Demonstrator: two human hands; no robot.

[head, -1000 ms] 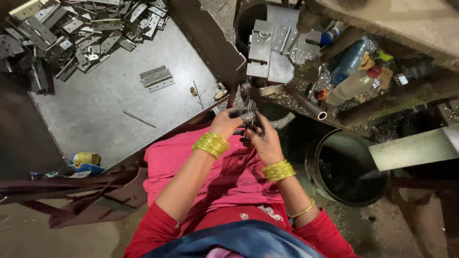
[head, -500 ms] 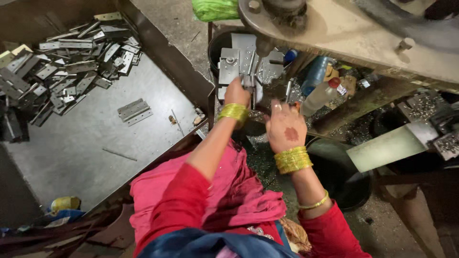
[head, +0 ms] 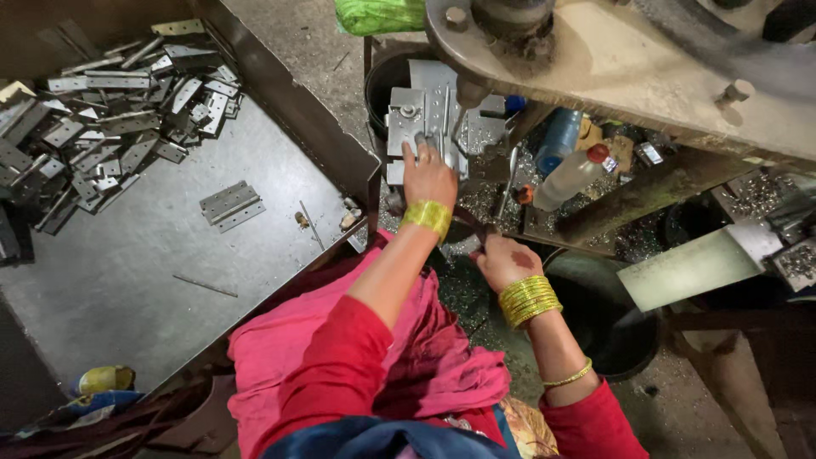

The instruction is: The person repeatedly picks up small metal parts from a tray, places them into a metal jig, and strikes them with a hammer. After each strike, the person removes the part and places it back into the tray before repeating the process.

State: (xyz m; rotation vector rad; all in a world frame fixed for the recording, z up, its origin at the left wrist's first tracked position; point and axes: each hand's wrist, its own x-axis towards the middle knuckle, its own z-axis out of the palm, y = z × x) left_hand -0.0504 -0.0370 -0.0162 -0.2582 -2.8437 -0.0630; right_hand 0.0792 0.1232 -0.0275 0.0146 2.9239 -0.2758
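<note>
My left hand [head: 429,177], with a gold bangle on the wrist, reaches forward onto the grey metal die block [head: 429,110] of a press. Its fingertips press on a small metal piece there, which the fingers mostly hide. My right hand [head: 503,259], wearing several gold bangles, hangs lower, just in front of the block. Its fingers curl downward beside a dark part under the block, and I cannot see whether they grip anything. A pink cloth [head: 280,357] covers my lap.
A steel tray [head: 127,280] at left holds a heap of flat hinge plates [head: 102,136], one hinge [head: 231,206] and a thin rod [head: 204,286]. The press arm [head: 612,59] overhangs. Plastic bottles [head: 571,174] stand behind; a dark bucket [head: 625,340] sits at right.
My hands, held together over my lap a second ago, have parted. The left has gone forward onto the die block; the right has dropped slightly. The view has tilted forward.
</note>
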